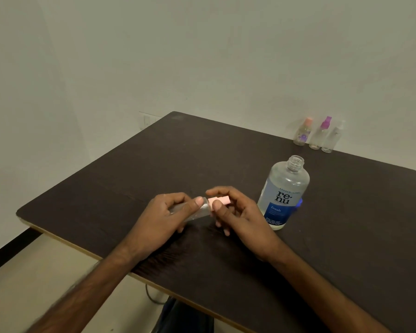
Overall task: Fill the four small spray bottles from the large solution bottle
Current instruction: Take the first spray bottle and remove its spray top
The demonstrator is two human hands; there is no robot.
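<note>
The pink cap (220, 201) of a small spray bottle (203, 210) is pinched between the thumb and the curled fingers (217, 205) of the right hand (238, 212). The clear body of the same bottle is gripped by the left hand (168, 212), with the thumb laid along its upper side and the other fingers wrapped beneath it. The bottle is held almost level just above the table (130, 179), its capped end pointing right. It cannot be told whether the cap is fully seated on the neck, nor whether any liquid is inside.

Both hands are held over the near middle of the dark tabletop, with the forearms reaching in from the near edge.

Just right of the right hand, the large solution bottle (283, 193) is stood upright on the table. Its neck is uncapped, and its liquid is seen to reach about as high as the top of its label. A blue piece (299, 202), mostly hidden, is seen just behind its right side.

At the far right edge of the table, against the wall (202, 56), three more spray bottles are lined up close together: one with a pink top (303, 132), one with a purple top (321, 134) and one with a white top (333, 139). All three are upright and capped.

A wall socket (147, 121) is seen beyond the table's far left corner.
</note>
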